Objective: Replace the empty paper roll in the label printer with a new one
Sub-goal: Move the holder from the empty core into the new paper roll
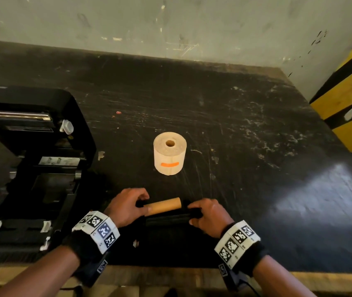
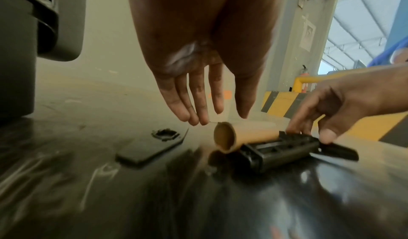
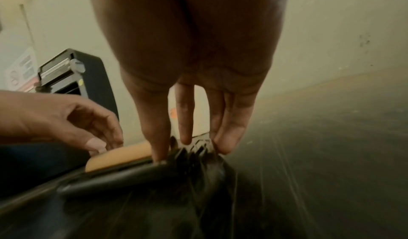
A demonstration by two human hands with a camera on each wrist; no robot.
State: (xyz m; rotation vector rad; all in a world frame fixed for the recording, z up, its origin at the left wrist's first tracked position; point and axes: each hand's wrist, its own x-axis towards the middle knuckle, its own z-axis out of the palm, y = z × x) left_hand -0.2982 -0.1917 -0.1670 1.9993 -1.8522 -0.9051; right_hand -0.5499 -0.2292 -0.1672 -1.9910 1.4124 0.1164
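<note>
Two hands at desk (image 1: 256,129) front: left hand (image 1: 127,205) loose-fingered over empty core (image 1: 163,205), right hand (image 1: 208,214) pinching black spindle (image 2: 284,148). Core freed; next, thread spindle through new roll (image 1: 170,153). Printer (image 1: 31,168) open.

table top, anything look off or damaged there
Yes: the black table top is scuffed, with white scratches and chipped patches, mostly right of the new paper roll. The label printer stands open, as the job needs. Nothing spilled.
</note>
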